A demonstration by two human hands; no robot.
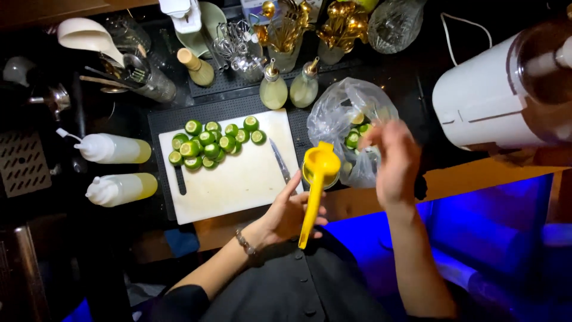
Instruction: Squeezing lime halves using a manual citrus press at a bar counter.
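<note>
A yellow squeezer (316, 179) is gripped by the left hand (286, 214) beside the cutting board (238, 179). The right hand (393, 161), fingers loosely spread, is held at the plastic bag (339, 113). Many halved limes (208, 143) lie unsqueezed on the board.

Two squeeze bottles (116, 169) lie left of the white cutting board (238, 179).

The left hand (286, 214) holds a yellow citrus squeezer (316, 179) by its handles, cup over the white cutting board's (238, 179) edge; the right hand (394, 161), blurred, seems to reach into a clear plastic bag (339, 113) of limes; halved limes (211, 143) and a knife (279, 161) lie on the board.
</note>
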